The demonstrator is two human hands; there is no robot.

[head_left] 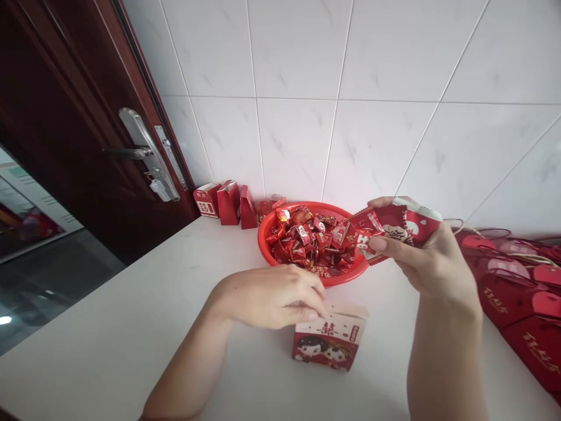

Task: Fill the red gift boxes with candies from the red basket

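Right hand (432,263): I had it closed on a fan of red wrapped packets (394,219), thumb pressed across the front, fingers behind.
Packets: they overlapped one another in that grip, held up at the right side of the basket (263,241) as I viewed it; one end showed white.
Left hand (267,298): it hung palm down over the small printed box (326,351), fingers curled narrow; I could not tell whether the fingertips touched the top edge or held anything.
Printed box: it stood upright on the near part of the white surface (131,310), cream above and red below, with two cartoon faces and a red character on the side toward me.
Basket: red plastic, just beyond the left hand and box, heaped with small wrapped sweets (302,237), mostly red.
Far left: three little red cartons (228,203) stood in a row by the tiled wall (298,140), left of the basket.
Right edge: dark red bags (504,301) with gold lettering and cord handles sat crowded together.
Door (65,117): brown, at the far left past the surface, with a metal handle (131,153) and keys (158,188) hanging at its lock.
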